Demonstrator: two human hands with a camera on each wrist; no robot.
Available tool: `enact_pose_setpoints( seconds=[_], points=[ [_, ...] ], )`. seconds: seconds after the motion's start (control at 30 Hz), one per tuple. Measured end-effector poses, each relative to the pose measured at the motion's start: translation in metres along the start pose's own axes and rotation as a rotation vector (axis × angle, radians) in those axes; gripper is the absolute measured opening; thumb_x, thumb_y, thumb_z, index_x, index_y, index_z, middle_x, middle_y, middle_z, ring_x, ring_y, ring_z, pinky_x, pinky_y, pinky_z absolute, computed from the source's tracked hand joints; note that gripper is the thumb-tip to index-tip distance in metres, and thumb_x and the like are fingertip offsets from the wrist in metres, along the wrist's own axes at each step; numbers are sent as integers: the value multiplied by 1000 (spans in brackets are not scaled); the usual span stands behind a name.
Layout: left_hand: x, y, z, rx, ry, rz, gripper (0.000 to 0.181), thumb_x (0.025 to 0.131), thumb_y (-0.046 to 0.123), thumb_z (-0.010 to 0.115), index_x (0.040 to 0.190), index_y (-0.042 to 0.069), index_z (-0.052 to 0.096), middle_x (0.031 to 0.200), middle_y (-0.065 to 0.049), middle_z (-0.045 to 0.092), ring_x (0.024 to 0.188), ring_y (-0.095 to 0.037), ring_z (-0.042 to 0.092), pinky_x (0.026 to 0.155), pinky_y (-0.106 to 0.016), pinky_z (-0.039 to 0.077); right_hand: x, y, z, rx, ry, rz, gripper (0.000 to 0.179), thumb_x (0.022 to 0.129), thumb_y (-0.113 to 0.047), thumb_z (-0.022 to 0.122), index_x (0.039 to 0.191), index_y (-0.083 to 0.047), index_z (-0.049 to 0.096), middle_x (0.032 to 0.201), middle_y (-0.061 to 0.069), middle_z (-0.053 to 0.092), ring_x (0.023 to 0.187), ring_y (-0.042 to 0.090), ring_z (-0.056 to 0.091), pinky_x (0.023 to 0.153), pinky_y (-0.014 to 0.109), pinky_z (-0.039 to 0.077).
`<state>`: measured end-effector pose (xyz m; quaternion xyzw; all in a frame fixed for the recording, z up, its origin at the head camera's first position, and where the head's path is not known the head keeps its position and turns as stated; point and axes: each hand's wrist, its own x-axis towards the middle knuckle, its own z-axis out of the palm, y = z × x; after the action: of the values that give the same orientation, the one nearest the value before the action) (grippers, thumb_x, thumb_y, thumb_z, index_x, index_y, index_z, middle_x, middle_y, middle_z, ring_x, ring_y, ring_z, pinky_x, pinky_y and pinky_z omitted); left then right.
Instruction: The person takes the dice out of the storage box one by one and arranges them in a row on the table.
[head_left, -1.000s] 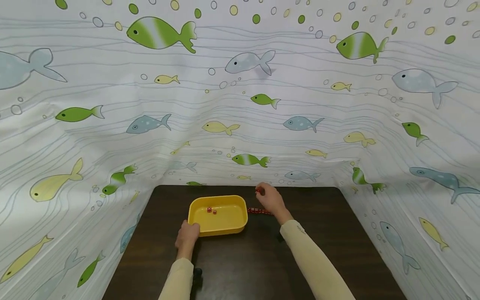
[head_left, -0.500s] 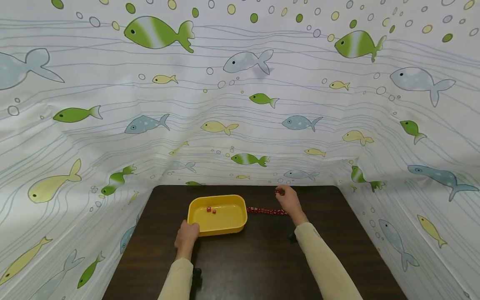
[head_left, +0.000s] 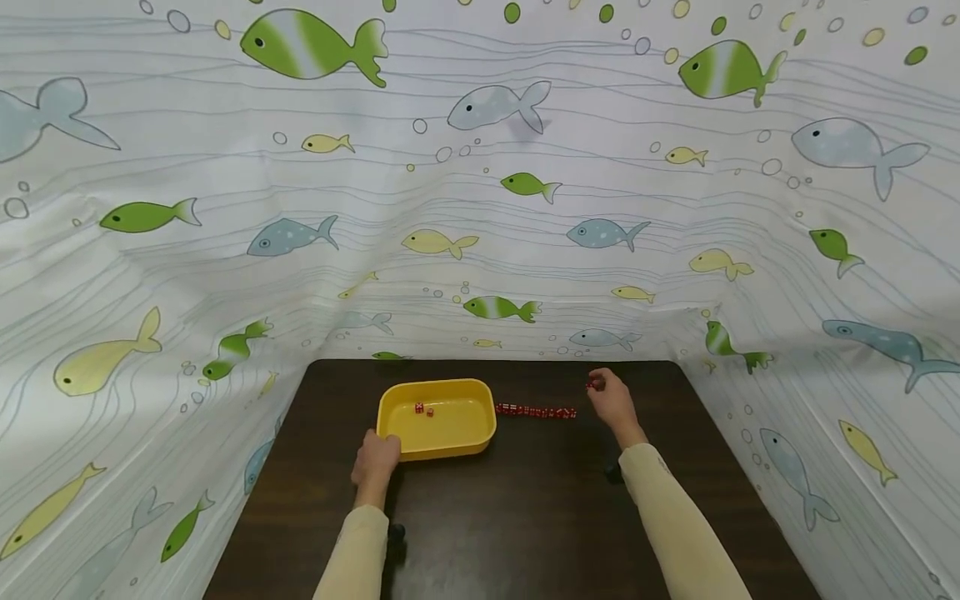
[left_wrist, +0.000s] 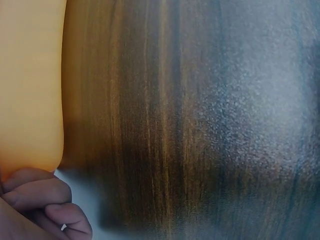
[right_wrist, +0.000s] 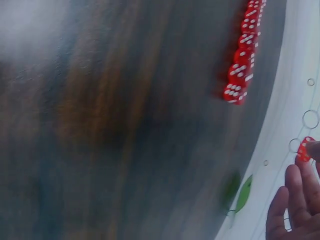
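Note:
A yellow tray (head_left: 437, 452) stands on the dark table with two red dice (head_left: 419, 408) inside, toward its back left. My left hand (head_left: 377, 460) grips the tray's front-left corner; in the left wrist view its curled fingers (left_wrist: 40, 192) lie against the yellow wall. Between thumb and fingertips, my right hand (head_left: 615, 404) pinches a red die (right_wrist: 304, 149) with white pips, raised above the table. A row of several red dice (head_left: 536, 412) runs rightward from the tray's right side. The right hand is to the right of the row's end, apart from it.
The dark wood table (head_left: 495, 517) ends at a white fish-patterned curtain (head_left: 480, 275) at the back and both sides. Dark wrist-worn devices show under each forearm, one by the left sleeve (head_left: 356, 542).
My right hand has moved to the right with the die, from above the row to past its right end, uncovering the row. The left hand stays on the tray. The head view has tilted slightly.

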<state>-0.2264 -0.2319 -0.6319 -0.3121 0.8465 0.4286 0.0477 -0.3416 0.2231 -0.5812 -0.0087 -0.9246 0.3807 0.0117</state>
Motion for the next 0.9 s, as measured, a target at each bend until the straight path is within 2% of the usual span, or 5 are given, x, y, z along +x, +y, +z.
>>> enact_pose_setpoints(
  seconds=[0.13, 0.3, 0.57, 0.73, 0.9],
  points=[
    [1, -2, 0, 12, -7, -1, 64, 100, 31, 41, 153, -5, 38, 128, -31, 60, 98, -40, 59, 87, -57, 47, -5, 9, 0, -7, -25, 48, 46, 106, -10, 59, 151, 0, 51, 137, 29, 61, 120, 45, 63, 98, 61, 52],
    [0, 1, -2, 30, -5, 3, 61, 99, 31, 43, 148, -6, 40, 123, -30, 60, 96, -40, 58, 85, -56, 47, -9, 18, 5, -6, -66, 93, 46, 106, -7, 59, 150, 2, 50, 137, 30, 60, 121, 45, 62, 100, 61, 52],
    [2, 1, -5, 46, -9, -4, 62, 99, 30, 43, 149, -7, 40, 123, -30, 60, 96, -40, 58, 86, -57, 47, -10, 18, 17, 20, -120, 142, 36, 106, -8, 57, 138, 8, 61, 137, 32, 62, 122, 46, 62, 102, 60, 52],
    [1, 3, -7, 57, -23, -17, 60, 99, 31, 44, 145, -7, 42, 116, -27, 60, 92, -38, 57, 84, -53, 46, -10, 21, 29, -8, -132, 171, 32, 106, -11, 58, 132, 5, 66, 136, 29, 65, 120, 44, 63, 102, 60, 52],
    [0, 6, -6, 59, -25, -21, 61, 98, 31, 44, 145, -7, 42, 116, -26, 59, 93, -37, 57, 86, -54, 46, -9, 22, 36, -30, -128, 161, 30, 105, -10, 59, 130, 3, 68, 135, 29, 66, 116, 43, 64, 96, 59, 53]
  ],
)
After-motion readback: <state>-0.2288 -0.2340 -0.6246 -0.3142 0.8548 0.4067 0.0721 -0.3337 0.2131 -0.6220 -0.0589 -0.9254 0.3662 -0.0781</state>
